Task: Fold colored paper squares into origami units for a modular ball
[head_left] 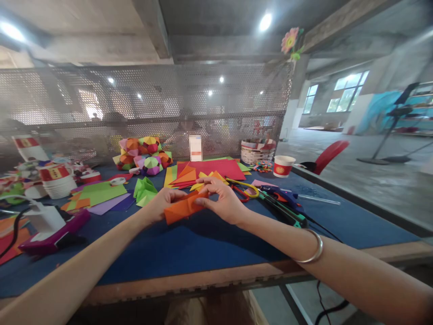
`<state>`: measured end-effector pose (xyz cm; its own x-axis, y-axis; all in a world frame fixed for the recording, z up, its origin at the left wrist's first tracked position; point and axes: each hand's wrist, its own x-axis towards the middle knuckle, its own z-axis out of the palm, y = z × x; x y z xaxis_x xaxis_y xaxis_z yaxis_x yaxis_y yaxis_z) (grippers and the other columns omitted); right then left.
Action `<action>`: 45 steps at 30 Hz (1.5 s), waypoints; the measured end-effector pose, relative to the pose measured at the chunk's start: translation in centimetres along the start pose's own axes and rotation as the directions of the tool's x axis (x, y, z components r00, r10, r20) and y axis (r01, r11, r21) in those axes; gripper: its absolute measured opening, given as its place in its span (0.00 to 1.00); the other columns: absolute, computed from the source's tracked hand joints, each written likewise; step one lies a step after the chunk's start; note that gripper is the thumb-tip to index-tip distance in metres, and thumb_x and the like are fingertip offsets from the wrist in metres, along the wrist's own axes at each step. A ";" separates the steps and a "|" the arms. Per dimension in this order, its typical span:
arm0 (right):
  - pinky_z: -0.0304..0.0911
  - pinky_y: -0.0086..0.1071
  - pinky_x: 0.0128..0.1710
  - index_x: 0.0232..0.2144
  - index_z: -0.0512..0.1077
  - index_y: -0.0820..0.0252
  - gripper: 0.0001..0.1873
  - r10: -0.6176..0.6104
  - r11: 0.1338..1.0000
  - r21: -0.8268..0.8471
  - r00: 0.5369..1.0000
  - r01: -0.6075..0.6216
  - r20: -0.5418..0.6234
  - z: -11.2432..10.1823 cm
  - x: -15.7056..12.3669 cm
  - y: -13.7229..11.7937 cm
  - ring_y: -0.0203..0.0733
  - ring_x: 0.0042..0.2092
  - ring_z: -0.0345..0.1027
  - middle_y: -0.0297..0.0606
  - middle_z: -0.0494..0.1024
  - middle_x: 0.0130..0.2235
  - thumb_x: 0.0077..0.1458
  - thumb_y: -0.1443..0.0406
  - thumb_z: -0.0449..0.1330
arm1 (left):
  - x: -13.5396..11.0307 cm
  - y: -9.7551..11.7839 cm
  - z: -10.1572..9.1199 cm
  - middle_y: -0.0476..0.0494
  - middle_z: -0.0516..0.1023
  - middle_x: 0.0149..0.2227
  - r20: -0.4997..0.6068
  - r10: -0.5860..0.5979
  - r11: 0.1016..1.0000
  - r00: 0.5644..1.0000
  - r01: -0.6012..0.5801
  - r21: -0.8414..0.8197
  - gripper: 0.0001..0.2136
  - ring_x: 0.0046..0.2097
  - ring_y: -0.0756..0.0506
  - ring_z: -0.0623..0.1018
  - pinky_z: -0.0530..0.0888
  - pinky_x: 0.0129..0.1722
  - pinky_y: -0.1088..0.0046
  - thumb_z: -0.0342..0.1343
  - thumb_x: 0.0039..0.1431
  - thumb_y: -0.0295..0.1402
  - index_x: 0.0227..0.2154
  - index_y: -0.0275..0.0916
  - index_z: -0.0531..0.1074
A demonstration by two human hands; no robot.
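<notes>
A folded piece of orange paper (181, 208) is held between both hands just above the blue table top (189, 248). My left hand (161, 201) grips its left end with curled fingers. My right hand (221, 201) pinches its right end, fingers pressed together over the fold. A silver bangle (313, 250) sits on my right wrist.
Sheets of red, orange, yellow and green paper (209, 170) lie behind the hands, with yellow-handled scissors (244, 188) and a glue gun (287, 205) to the right. Colourful paper balls (144, 155), paper cups (283, 165), a basket (257, 151) and a perforated metal screen (152, 104) stand further back.
</notes>
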<state>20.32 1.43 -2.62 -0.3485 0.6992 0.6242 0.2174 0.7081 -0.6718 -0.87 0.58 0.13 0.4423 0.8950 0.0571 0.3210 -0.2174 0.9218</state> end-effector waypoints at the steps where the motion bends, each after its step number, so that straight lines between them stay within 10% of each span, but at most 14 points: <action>1: 0.66 0.39 0.48 0.29 0.75 0.59 0.16 0.062 0.998 0.026 0.998 -0.063 0.019 0.1 0.0 0.0 0.46 0.47 0.72 0.42 0.78 0.46 0.52 0.53 0.70 | -0.1 0.1 0.1 0.47 0.82 0.24 -0.007 0.014 1.000 1.000 -0.014 -0.002 0.15 0.25 0.47 0.77 0.71 0.25 0.75 0.75 0.36 0.41 0.26 0.39 0.84; 9: 0.65 0.33 0.34 0.43 0.72 0.59 0.32 0.271 0.940 0.196 0.961 -0.278 0.061 0.6 -0.2 0.1 0.37 0.31 0.68 0.29 0.74 0.30 0.39 0.50 0.76 | -0.2 0.2 0.6 0.44 0.84 0.29 0.027 0.035 0.999 0.999 -0.034 -0.012 0.16 0.29 0.46 0.77 0.72 0.31 0.72 0.75 0.38 0.42 0.29 0.38 0.85; 15: 0.65 0.34 0.36 0.32 0.77 0.61 0.16 0.303 0.935 0.171 0.951 -0.309 0.061 0.4 -0.1 0.4 0.39 0.32 0.69 0.33 0.76 0.29 0.48 0.55 0.71 | -0.5 1.0 0.3 0.38 0.84 0.30 -0.207 -0.132 0.956 0.969 0.070 -0.284 0.25 0.30 0.43 0.79 0.73 0.29 0.71 0.65 0.50 0.56 0.32 0.34 0.82; 23: 0.59 0.30 0.30 0.31 0.78 0.61 0.14 0.292 0.954 0.079 0.956 -0.290 -0.024 -0.1 0.1 -0.2 0.35 0.28 0.63 0.32 0.75 0.26 0.52 0.56 0.70 | -0.6 1.3 0.1 0.45 0.85 0.32 -0.157 -0.122 0.925 0.980 0.055 -0.375 0.21 0.31 0.47 0.81 0.76 0.35 0.73 0.79 0.32 0.38 0.33 0.37 0.82; 45: 0.59 0.31 0.30 0.26 0.77 0.61 0.19 0.293 0.954 0.072 0.956 -0.291 -0.024 0.0 0.0 -0.5 0.35 0.27 0.61 0.32 0.74 0.25 0.53 0.50 0.68 | -0.1 0.5 0.0 0.47 0.83 0.26 -0.204 -0.146 0.939 0.968 0.071 -0.336 0.15 0.28 0.49 0.79 0.74 0.33 0.74 0.78 0.35 0.34 0.27 0.36 0.81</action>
<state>20.21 1.09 -2.26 -0.2476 0.8783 0.4090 0.2436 0.4650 -0.8512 -0.72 0.39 0.55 0.2105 0.9776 -0.0011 0.0516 -0.0100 0.9986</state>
